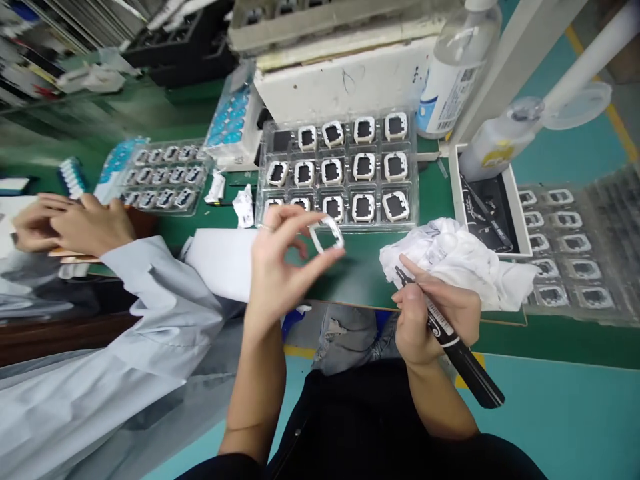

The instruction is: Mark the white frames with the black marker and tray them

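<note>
Between thumb and fingers, my left hand (280,263) pinches a white square frame (338,231) with rounded corners, held up over the green bench. My right hand (435,313) is wrapped round a black marker pen (465,363), its bare tip pointing up and left. Just beyond the frame lies a clear plastic tray (345,190) with rows of similar white frames; one pocket (281,141) at its far left corner has no frame. Close behind my right hand is a crumpled white cloth (450,257).
A white box (523,233) with pens and a bottle (493,150) stands right of the cloth. Another bottle (453,73) is behind it. More trays of frames (570,253) lie at the far right. On the left, a co-worker's hands (90,223) rest near another tray (167,175).
</note>
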The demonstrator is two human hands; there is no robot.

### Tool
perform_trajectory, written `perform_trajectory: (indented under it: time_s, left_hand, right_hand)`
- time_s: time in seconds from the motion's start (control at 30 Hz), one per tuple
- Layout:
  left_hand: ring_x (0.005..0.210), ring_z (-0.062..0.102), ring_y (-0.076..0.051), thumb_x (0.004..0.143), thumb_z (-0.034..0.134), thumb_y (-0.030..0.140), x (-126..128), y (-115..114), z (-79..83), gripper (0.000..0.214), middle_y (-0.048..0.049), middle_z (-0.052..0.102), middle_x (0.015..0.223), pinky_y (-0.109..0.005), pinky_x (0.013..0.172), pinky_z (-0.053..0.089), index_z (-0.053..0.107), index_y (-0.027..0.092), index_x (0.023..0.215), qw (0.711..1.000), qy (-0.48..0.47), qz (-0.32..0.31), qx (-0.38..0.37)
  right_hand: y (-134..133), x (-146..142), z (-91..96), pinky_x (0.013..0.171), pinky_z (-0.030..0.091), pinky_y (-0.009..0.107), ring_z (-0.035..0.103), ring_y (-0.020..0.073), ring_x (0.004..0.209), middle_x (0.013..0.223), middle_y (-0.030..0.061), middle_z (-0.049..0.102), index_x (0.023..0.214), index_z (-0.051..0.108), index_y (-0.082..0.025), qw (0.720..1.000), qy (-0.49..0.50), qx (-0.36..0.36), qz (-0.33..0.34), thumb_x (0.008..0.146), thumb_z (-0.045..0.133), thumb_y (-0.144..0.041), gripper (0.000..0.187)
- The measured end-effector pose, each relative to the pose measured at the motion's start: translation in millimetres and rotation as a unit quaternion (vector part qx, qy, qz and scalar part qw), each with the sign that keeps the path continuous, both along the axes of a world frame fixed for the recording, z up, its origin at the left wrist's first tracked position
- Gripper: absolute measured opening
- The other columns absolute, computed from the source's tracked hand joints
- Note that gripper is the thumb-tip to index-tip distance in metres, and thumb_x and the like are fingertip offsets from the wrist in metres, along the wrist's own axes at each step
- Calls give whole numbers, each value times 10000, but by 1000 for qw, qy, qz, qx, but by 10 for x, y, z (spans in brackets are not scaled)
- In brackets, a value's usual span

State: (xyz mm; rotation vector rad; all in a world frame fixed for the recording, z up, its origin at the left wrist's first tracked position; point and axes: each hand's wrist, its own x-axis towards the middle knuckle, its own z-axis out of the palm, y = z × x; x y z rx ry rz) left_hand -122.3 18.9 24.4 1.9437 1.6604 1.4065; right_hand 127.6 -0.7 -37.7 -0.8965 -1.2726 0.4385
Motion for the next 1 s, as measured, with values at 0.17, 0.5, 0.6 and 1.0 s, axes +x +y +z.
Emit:
perform_trajectory:
  time_s: [0.17, 0.5, 0.6, 1.0]
  left_hand:
    - [1155, 748, -228, 938, 1102, 796, -1173, 1237, 75, 718, -58, 716, 1286, -396, 1048, 730, 871, 217, 1296, 994, 74, 80, 5]
    - [1450, 714, -424, 854, 1116, 330, -1407, 2226, 49, 391, -142, 798, 1309, -763, 1436, 512, 825, 272, 1109, 993, 116, 21, 1]
    - [1407, 716, -346, 939, 1072, 389, -1262, 2380, 60, 322, -103, 793, 1233, -671, 1429, 545, 817, 230, 1054, 993, 115, -14, -2]
    - [913, 680, -240, 731, 1123, 90, -1109, 2501, 144, 578, 18, 664, 854, -468, 959, 700, 600, 301, 857, 994, 110, -21, -17]
  right_hand:
    - [-16, -14, -34, 699, 840, 420, 998, 358, 928, 1062, 76, 966, 1262, 825, -261, 1000, -1, -6, -16, 1067, 937, -238, 226]
    - [2, -57, -21, 681, 817, 386, 887, 235, 653, 1165, 82, 996, 1213, 838, -273, 999, -27, 0, -45, 1066, 930, -240, 176]
    - [12, -62, -3, 638, 783, 348, 863, 213, 627, 1140, 78, 992, 1205, 838, -263, 999, -31, 5, -42, 1075, 909, -226, 153]
    - [-7, -42, -9, 689, 807, 357, 876, 206, 671, 1153, 62, 988, 1227, 849, -273, 999, -33, -6, -28, 1101, 915, -232, 148]
